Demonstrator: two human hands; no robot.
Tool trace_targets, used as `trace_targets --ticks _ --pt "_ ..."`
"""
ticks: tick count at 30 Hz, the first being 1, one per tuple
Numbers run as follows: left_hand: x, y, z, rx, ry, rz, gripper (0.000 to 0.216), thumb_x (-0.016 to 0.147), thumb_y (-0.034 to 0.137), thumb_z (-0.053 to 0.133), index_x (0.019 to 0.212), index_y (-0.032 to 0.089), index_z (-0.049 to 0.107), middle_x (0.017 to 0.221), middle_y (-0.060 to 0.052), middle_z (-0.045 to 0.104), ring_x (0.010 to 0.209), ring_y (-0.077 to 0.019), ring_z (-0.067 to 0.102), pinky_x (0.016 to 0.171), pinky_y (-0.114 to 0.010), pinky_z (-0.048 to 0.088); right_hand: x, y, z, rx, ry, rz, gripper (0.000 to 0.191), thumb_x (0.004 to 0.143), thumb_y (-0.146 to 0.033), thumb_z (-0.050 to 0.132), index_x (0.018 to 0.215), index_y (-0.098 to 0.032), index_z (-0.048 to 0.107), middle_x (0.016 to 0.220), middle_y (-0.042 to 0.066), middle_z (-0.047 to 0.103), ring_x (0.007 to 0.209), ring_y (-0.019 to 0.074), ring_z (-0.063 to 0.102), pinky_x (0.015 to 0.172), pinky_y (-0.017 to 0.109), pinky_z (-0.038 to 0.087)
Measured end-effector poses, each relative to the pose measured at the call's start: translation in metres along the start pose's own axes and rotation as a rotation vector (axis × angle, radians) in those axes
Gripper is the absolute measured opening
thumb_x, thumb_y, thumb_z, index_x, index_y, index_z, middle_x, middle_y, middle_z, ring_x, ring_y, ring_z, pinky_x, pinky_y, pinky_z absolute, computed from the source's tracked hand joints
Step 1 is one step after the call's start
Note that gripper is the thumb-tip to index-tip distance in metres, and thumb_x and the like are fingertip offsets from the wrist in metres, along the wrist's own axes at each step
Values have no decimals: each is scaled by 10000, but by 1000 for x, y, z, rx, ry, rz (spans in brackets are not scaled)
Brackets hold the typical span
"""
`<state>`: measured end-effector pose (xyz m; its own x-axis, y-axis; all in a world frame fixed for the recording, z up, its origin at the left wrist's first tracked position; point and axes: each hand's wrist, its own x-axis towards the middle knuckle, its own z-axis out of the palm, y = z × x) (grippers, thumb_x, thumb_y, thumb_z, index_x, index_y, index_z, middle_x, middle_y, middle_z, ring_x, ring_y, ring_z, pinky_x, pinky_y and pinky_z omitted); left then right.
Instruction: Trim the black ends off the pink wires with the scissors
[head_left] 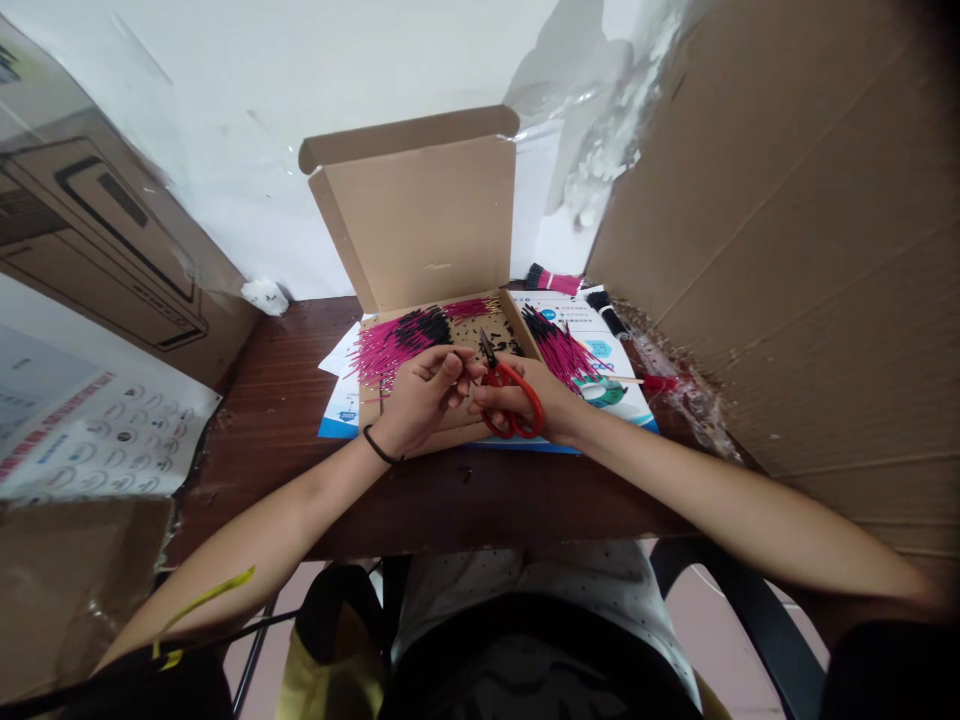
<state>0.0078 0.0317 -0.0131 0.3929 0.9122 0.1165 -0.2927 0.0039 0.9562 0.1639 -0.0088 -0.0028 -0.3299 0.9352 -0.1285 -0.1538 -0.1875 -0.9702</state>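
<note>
My right hand [555, 400] holds a pair of red-handled scissors [517, 415], their dark blades pointing up and away from me. Close beside it, my left hand [424, 395] is closed in a pinch, with a small dark end near the fingertips; what it grips is too small to make out. Both hands are over an open cardboard box [420, 240]. Inside the box lies a spread of pink wires with black ends [382, 345], along with scattered small black bits [506, 340]. More pink and black wires [559, 350] lie just right of the box.
Printed sheets [637, 405] lie under the box on the dark wooden table [480, 505]. Tied wire bundles [553, 280] sit at the back right. Large cardboard boxes stand at the right [810, 240] and left [112, 220]. A white crumpled lump [265, 296] rests at the back left.
</note>
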Motion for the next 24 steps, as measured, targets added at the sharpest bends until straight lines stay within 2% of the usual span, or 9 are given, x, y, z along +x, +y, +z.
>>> trace_targets --ticks 4,8,10,14,16,24 --pt "1 -2 -2 45 27 39 380 688 537 715 792 179 640 637 0 633 461 -54 484 433 -194 411 -1 -2 0 -30 38 28 422 630 -444 782 916 -197 594 752 10 681 565 112 619 491 234 499" --pt "1 -4 -5 211 112 176 314 761 486 670 821 178 651 692 -14 667 501 -62 526 479 -207 444 1 -7 -8 -197 106 -3 466 674 -510 728 1020 -209 643 783 27 692 562 127 638 487 251 513" --pt "0 -5 -5 287 136 230 285 777 458 664 831 178 658 706 -22 683 502 -66 539 484 -213 455 2 -10 -15 -380 151 -89 486 690 -523 705 1053 -203 668 738 16 679 534 120 612 481 250 489" --pt "-2 -6 -6 388 130 265 218 794 403 663 827 188 676 700 -18 695 495 -68 549 483 -214 465 3 -12 -27 -902 323 -398 440 718 -506 679 1014 -182 722 623 -4 624 563 113 551 525 244 401" --pt "-2 -7 -6 430 119 263 207 797 395 661 823 192 685 696 -16 695 495 -69 551 484 -214 465 3 -12 -29 -1084 368 -510 406 744 -490 656 998 -183 732 628 5 628 580 114 536 538 249 364" --pt "-3 -7 -7 544 107 296 180 788 364 676 785 186 702 600 1 645 496 -79 555 478 -207 452 2 -8 -29 -1287 349 -619 364 799 -509 592 959 -216 737 662 18 658 563 110 534 519 240 319"
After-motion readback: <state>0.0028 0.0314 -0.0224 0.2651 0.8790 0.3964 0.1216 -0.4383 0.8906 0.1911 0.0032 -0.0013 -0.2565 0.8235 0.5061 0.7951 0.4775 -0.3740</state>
